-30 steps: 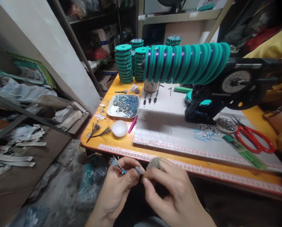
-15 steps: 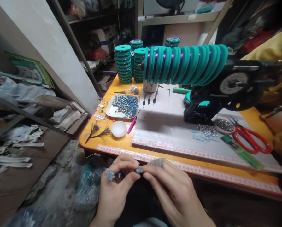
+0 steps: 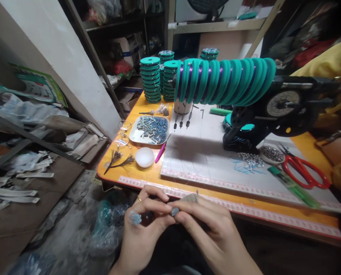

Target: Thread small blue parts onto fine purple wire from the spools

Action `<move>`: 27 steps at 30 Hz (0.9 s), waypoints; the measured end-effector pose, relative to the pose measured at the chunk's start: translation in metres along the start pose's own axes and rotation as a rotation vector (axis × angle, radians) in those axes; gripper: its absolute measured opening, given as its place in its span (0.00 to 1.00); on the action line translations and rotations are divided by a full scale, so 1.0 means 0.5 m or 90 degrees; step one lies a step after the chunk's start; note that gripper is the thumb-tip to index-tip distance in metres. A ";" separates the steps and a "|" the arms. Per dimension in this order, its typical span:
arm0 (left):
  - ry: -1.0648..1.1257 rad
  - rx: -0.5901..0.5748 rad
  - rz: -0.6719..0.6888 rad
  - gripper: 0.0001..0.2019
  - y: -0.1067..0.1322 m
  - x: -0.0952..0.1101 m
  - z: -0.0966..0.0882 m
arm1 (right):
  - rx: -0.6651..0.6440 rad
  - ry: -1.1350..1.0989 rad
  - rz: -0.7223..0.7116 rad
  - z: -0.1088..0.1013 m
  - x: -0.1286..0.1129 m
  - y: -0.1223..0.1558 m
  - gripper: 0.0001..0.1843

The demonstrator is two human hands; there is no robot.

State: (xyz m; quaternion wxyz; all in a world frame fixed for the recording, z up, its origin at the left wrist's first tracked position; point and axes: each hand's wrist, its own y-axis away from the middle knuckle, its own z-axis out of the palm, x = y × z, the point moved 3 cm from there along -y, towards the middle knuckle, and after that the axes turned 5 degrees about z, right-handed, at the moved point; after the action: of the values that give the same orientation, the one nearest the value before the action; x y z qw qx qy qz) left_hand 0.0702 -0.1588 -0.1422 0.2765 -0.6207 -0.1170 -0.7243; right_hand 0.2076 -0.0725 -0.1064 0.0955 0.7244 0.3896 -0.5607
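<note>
My left hand (image 3: 146,231) and my right hand (image 3: 213,223) meet in front of the table edge. Between their fingertips is a small dark-grey piece (image 3: 174,211), pinched from both sides; its exact kind is too small to tell. A bundle of thin light-blue pieces (image 3: 135,217) juts out from the curled fingers of my left hand, where its far end is hidden. Grey wrapping (image 3: 190,198) covers a finger of my right hand. Just beyond both hands runs a measuring tape strip (image 3: 159,188) along the table's front edge.
A white tray (image 3: 133,136) of small blue tubes, a white bowl (image 3: 144,157) and a magenta-handled tool (image 3: 160,152) are on the left. Green spools (image 3: 224,82) hang on a black winding device (image 3: 240,133). Red-handled scissors (image 3: 292,172) lie right. A person's yellow sleeve (image 3: 322,57) is at far right.
The small grey piece has turned, showing a broader, rounder face. My left fingertips have shifted right and slightly down, closer to the right ones. The view has moved slightly.
</note>
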 end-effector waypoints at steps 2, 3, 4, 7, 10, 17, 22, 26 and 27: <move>0.049 0.011 0.003 0.06 0.001 -0.001 0.003 | -0.002 -0.013 0.012 0.002 0.001 -0.001 0.09; 0.067 0.014 0.000 0.06 0.002 -0.001 0.005 | -0.006 -0.016 0.014 0.002 0.001 -0.002 0.08; 0.078 0.017 -0.007 0.05 0.002 -0.001 0.008 | -0.008 -0.015 0.013 0.003 0.002 -0.003 0.08; 0.093 0.033 -0.047 0.05 0.003 0.003 0.014 | -0.010 -0.006 -0.002 0.001 0.003 -0.003 0.08; 0.128 0.056 -0.089 0.08 0.003 0.006 0.014 | -0.003 0.040 -0.026 -0.001 0.003 -0.003 0.10; 0.335 -0.100 -0.150 0.05 0.009 -0.004 0.017 | 0.022 0.222 -0.191 0.000 -0.010 -0.005 0.11; 0.407 -0.119 -0.240 0.07 0.031 0.015 0.011 | 0.134 0.342 -0.259 -0.027 0.000 -0.005 0.14; 0.389 -0.118 -0.217 0.10 0.050 0.043 0.005 | 0.150 0.352 -0.234 -0.033 0.007 -0.003 0.19; 0.334 -0.096 -0.184 0.09 0.052 0.048 0.003 | 0.129 0.330 -0.231 -0.024 0.005 0.002 0.23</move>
State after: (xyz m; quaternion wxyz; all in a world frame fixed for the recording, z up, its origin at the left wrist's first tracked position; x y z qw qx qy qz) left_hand 0.0839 -0.1857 -0.1235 0.1447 -0.4083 -0.0742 -0.8983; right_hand 0.2173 -0.0649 -0.1047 -0.1808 0.7673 0.4662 -0.4015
